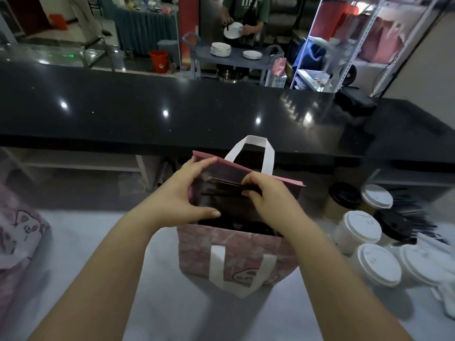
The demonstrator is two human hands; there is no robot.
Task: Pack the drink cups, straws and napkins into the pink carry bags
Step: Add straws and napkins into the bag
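The carry bag (236,252) is pink with a white cat print and white handles; straws (226,190) are black; cup lids (358,226) white or black; tabletop (98,242) pale grey.

Tally: 2 pink carry bags, 6 lidded cups, 2 lots of straws.
Bags: one upright bag (236,252), one flat bag (19,232) at left. Cups: 4 white-lid cups (357,227), 2 black-lid cups (344,196). Straws: one straw bundle (226,189) over the upright bag, one loose straw pile (413,215) by the cups; singles unreadable. Napkins: one napkin heap (445,301), sheets uncountable. Behind: 2 plate stacks (220,49), 1 single plate (232,30).
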